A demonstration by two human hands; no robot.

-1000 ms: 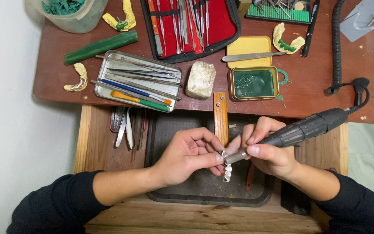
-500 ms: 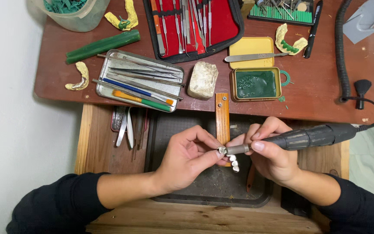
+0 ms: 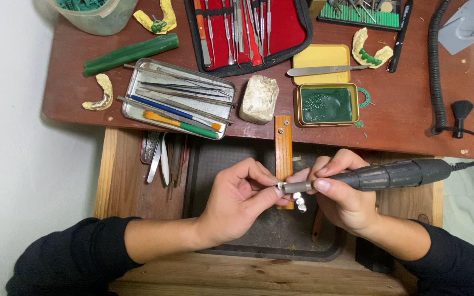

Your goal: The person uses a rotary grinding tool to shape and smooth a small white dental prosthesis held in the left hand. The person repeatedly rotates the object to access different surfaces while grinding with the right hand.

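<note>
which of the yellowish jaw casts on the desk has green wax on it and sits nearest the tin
The yellowish plaster jaw cast right of the yellow lid, just above the green-filled tin. The far-left cast shows no green; the top one lies far off.

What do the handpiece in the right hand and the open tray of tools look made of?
Handpiece: dark matte body, seemingly plastic or rubber-coated, ribbed grip; its nose is bare silvery metal. Open tray: thin sheet metal by its dull grey shine and rolled rim.

Dental lab workbench, instrument case (image 3: 248,33), plaster jaw casts (image 3: 370,50), bur rack (image 3: 364,12)
</note>
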